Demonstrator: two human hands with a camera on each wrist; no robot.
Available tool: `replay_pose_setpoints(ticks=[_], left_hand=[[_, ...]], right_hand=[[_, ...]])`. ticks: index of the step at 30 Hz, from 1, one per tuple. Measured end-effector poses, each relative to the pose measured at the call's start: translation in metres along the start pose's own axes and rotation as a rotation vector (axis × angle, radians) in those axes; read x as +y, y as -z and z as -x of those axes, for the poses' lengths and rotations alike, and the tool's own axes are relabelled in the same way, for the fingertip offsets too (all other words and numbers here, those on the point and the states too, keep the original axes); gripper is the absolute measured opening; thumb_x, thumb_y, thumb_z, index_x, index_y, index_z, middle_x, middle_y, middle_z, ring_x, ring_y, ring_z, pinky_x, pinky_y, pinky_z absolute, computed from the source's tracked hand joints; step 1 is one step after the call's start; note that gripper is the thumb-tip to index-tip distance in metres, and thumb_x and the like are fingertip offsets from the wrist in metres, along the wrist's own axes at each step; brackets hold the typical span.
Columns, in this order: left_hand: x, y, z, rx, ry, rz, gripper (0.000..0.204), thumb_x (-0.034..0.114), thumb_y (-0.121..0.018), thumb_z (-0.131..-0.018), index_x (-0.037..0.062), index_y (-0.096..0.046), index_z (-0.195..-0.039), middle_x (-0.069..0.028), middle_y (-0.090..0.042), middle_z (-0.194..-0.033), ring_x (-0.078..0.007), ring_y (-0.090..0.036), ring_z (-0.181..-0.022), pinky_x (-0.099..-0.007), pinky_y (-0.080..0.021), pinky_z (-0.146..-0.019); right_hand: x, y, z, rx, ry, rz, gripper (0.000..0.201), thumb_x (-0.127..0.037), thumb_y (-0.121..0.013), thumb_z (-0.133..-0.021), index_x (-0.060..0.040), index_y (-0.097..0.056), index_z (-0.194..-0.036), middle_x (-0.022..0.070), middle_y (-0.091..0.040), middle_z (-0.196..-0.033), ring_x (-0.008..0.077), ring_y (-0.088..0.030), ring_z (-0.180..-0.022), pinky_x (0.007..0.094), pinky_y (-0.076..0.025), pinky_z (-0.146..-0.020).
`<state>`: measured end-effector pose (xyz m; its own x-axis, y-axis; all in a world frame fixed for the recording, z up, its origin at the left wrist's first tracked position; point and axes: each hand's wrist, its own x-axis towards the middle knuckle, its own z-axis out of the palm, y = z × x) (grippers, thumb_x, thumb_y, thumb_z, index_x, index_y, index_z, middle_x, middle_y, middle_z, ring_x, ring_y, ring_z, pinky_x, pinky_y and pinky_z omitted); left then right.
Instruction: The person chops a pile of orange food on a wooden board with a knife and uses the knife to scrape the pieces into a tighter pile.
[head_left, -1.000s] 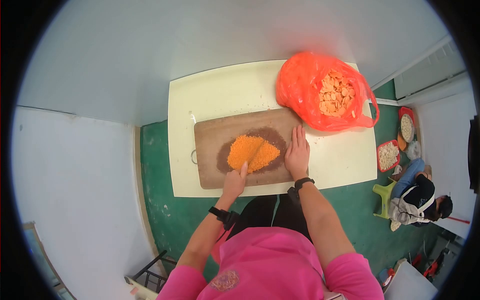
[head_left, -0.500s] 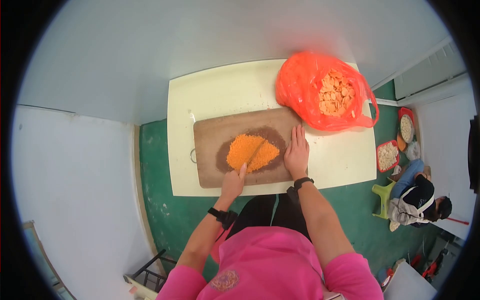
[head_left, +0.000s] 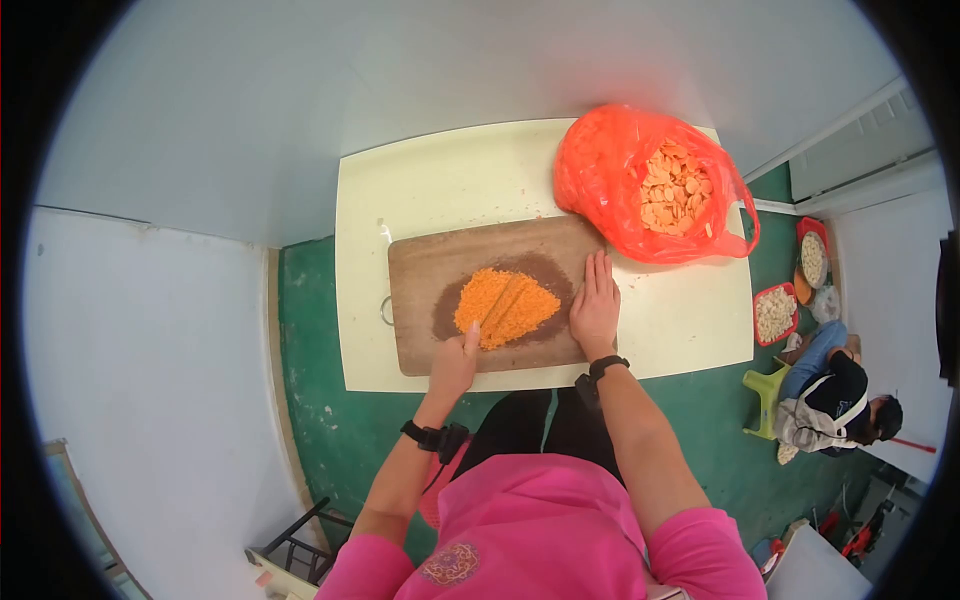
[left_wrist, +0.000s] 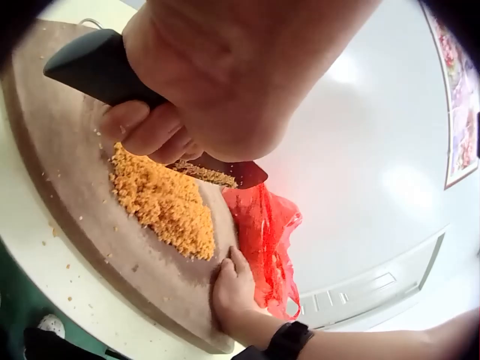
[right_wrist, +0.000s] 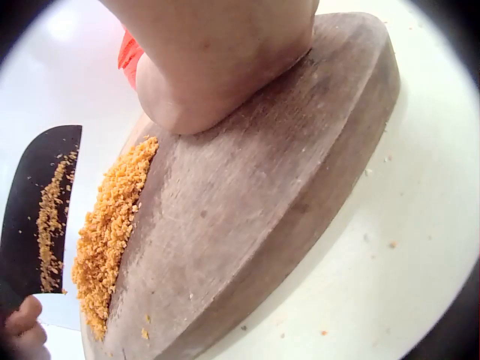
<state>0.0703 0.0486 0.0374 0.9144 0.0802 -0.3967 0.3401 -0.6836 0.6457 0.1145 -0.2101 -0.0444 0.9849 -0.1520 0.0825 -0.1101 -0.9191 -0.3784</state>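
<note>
My left hand [head_left: 455, 362] grips the black handle [left_wrist: 101, 69] of a broad dark knife. Orange crumbs stick to the blade [right_wrist: 41, 210], which in the right wrist view stands beside a heap of finely chopped orange bits [right_wrist: 112, 232]. The heap [head_left: 505, 308] lies near the middle of a brown wooden board [head_left: 420, 270], on a darker damp patch. At the board's right end my right hand [head_left: 595, 312] rests with its fingers straight, also seen in the left wrist view [left_wrist: 234, 291].
A red plastic bag [head_left: 605, 170] of orange slices stands behind the board's right end on the pale table [head_left: 690, 320]. On the floor at right, a person [head_left: 840, 395] sits by a green stool [head_left: 765, 400] and red baskets [head_left: 775, 312] of pale pieces.
My left hand and the knife have shifted a little to the left over the heap. My right hand stays at the board's right end.
</note>
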Motion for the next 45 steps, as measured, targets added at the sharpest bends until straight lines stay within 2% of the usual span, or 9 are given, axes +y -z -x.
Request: replay_pose_setpoints(ticks=[6, 10, 13, 16, 20, 25, 30, 32, 45], left_hand=[[-0.037, -0.018, -0.018, -0.002, 0.02, -0.153, 0.071, 0.052, -0.039, -0.103, -0.0078, -0.068, -0.078, -0.0338, -0.061, -0.073, -0.0503, -0.063, -0.077, -0.0557, -0.047, -0.071], [-0.022, -0.008, -0.017, -0.036, 0.024, -0.118, 0.071, 0.052, -0.038, -0.103, -0.0076, -0.069, -0.08, -0.0344, -0.062, -0.075, -0.0503, -0.063, -0.079, -0.0561, -0.047, -0.073], [-0.025, -0.011, -0.017, -0.036, 0.019, -0.135, 0.072, 0.053, -0.038, -0.103, -0.0075, -0.07, -0.08, -0.0342, -0.062, -0.075, -0.0502, -0.063, -0.079, -0.0558, -0.047, -0.073], [-0.023, -0.011, -0.02, -0.022, -0.001, -0.147, 0.072, 0.053, -0.038, -0.103, -0.0071, -0.07, -0.079, -0.034, -0.062, -0.074, -0.0504, -0.063, -0.079, -0.0556, -0.047, -0.073], [-0.008, -0.007, -0.01, -0.039, 0.038, -0.116, 0.071, 0.052, -0.039, -0.103, -0.0067, -0.069, -0.077, -0.0337, -0.062, -0.074, -0.0508, -0.063, -0.079, -0.0564, -0.048, -0.073], [-0.023, -0.019, -0.018, -0.014, -0.019, -0.167, 0.07, 0.052, -0.04, -0.103, -0.0066, -0.069, -0.076, -0.0332, -0.062, -0.073, -0.0503, -0.063, -0.077, -0.0569, -0.047, -0.071], [-0.021, -0.017, -0.004, -0.044, 0.026, -0.123, 0.069, 0.051, -0.04, -0.103, -0.0057, -0.069, -0.077, -0.0326, -0.062, -0.074, -0.0498, -0.063, -0.076, -0.0567, -0.047, -0.07], [-0.022, -0.018, -0.011, -0.042, -0.03, -0.154, 0.069, 0.052, -0.04, -0.103, -0.0055, -0.07, -0.078, -0.0323, -0.062, -0.073, -0.0497, -0.063, -0.076, -0.0563, -0.046, -0.07], [-0.017, -0.014, -0.002, -0.073, 0.006, -0.071, 0.068, 0.051, -0.04, -0.103, -0.0065, -0.069, -0.08, -0.0334, -0.061, -0.072, -0.05, -0.063, -0.075, -0.0561, -0.047, -0.07]], right_hand=[[-0.001, 0.004, 0.003, -0.01, -0.008, 0.005, 0.061, -0.014, -0.044, -0.096, -0.0057, -0.03, -0.155, 0.0111, -0.025, -0.163, 0.0259, -0.022, -0.151, 0.0424, -0.028, -0.117], [-0.003, 0.006, -0.001, 0.033, 0.009, 0.013, 0.057, -0.012, -0.043, -0.097, -0.0039, -0.033, -0.153, 0.0134, -0.031, -0.161, 0.0281, -0.028, -0.149, 0.0428, -0.031, -0.115], [-0.004, 0.006, 0.0, 0.041, 0.011, 0.012, 0.057, -0.012, -0.043, -0.097, -0.0029, -0.033, -0.152, 0.0137, -0.031, -0.16, 0.0281, -0.029, -0.149, 0.043, -0.031, -0.115], [-0.003, 0.007, -0.001, -0.016, -0.02, 0.012, 0.061, -0.014, -0.044, -0.096, -0.0061, -0.03, -0.155, 0.0108, -0.025, -0.164, 0.0258, -0.023, -0.151, 0.0426, -0.027, -0.118], [-0.002, 0.008, -0.001, -0.015, -0.018, -0.008, 0.062, -0.014, -0.044, -0.096, -0.0062, -0.03, -0.155, 0.0108, -0.025, -0.163, 0.0257, -0.023, -0.151, 0.0427, -0.027, -0.119], [-0.005, 0.011, 0.0, -0.015, -0.017, -0.017, 0.061, -0.014, -0.044, -0.095, -0.0057, -0.03, -0.155, 0.0114, -0.026, -0.163, 0.0256, -0.023, -0.151, 0.0433, -0.026, -0.118], [-0.004, 0.008, 0.005, -0.002, -0.008, -0.046, 0.06, -0.014, -0.044, -0.095, -0.0056, -0.032, -0.154, 0.0115, -0.026, -0.163, 0.0258, -0.024, -0.151, 0.0438, -0.026, -0.118], [-0.003, 0.008, -0.004, 0.017, 0.001, -0.04, 0.06, -0.013, -0.044, -0.095, -0.0056, -0.032, -0.154, 0.0115, -0.027, -0.163, 0.0259, -0.024, -0.151, 0.0439, -0.026, -0.118], [-0.001, 0.005, -0.002, 0.012, -0.004, 0.0, 0.059, -0.014, -0.043, -0.096, -0.0056, -0.032, -0.154, 0.0111, -0.028, -0.163, 0.026, -0.025, -0.15, 0.0436, -0.028, -0.117]])
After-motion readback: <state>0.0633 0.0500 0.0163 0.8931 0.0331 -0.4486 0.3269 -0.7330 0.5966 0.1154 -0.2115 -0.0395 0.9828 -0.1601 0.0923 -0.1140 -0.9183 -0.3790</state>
